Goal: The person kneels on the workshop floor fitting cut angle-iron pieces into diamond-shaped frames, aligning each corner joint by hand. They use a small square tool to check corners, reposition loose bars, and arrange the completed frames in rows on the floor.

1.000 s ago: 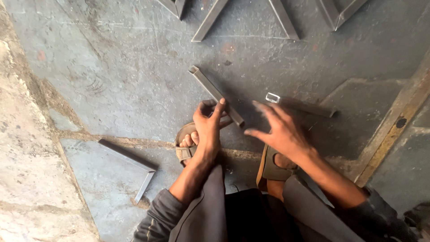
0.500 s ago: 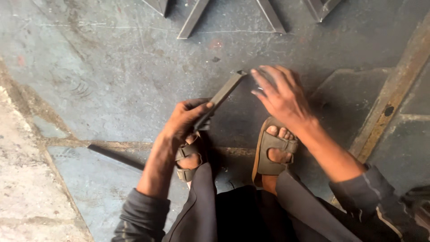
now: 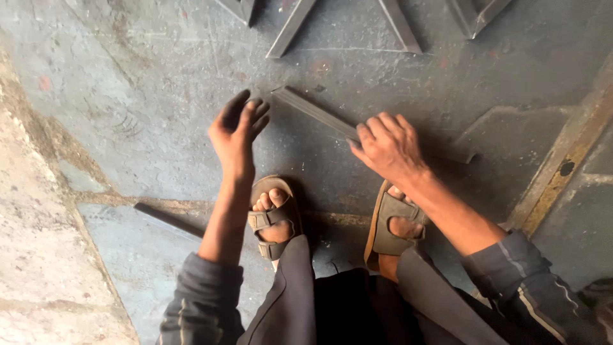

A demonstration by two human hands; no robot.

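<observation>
Looking steeply down from head height, close over both hands (image 3: 306,137), sandalled feet (image 3: 332,220) and grey floor (image 3: 128,96).

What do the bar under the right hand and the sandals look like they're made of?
Bar: likely steel, dull dark grey and unpainted, with straight edges and a faint sheen; the right hand rests on it. Sandals: probably rubber or synthetic leather, matte brown with worn, dusty straps.

Metal workshop — steel bars (image 3: 290,29) on scuffed floor (image 3: 147,96).
</observation>
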